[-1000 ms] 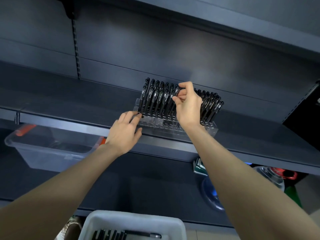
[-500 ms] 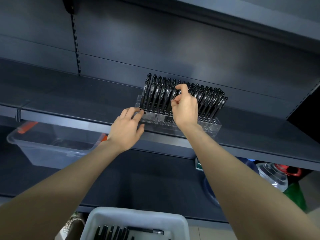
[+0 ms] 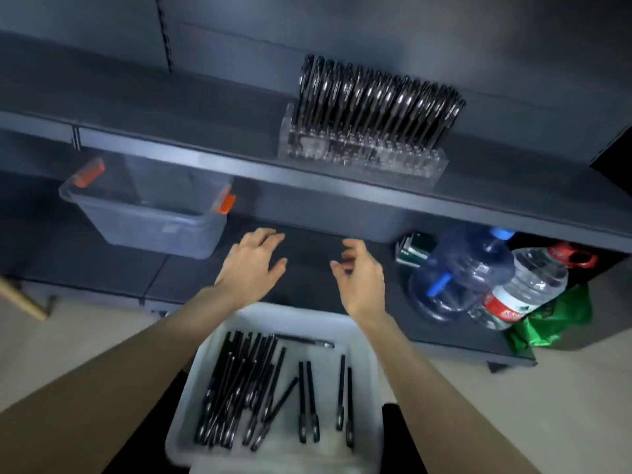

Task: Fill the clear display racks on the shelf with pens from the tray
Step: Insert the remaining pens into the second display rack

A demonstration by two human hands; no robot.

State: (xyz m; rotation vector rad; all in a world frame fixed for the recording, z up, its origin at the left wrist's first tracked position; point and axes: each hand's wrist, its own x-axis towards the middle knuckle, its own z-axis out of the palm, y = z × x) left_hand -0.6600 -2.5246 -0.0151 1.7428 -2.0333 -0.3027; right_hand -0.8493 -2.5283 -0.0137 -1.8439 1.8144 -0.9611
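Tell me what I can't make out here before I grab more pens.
Head view only:
- Free slots in the rack: motion blur and packed pens hide them.
- Pen count in the tray: overlapping, blurred.
- Clear bin's inside: shelf edge partly covers it.
- Bottle label: too blurred to read.

Clear glossy plastic rack (image 3: 362, 155), matt dark shelf (image 3: 212, 131), white plastic tray (image 3: 371, 388)

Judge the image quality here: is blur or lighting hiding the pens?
Head view: motion blur smears the racked pens into streaks; tray pens soft yet separable; left hand and right hand slightly blurred; dim lighting leaves the shelf dark; wide-angle lens bows its front edge.
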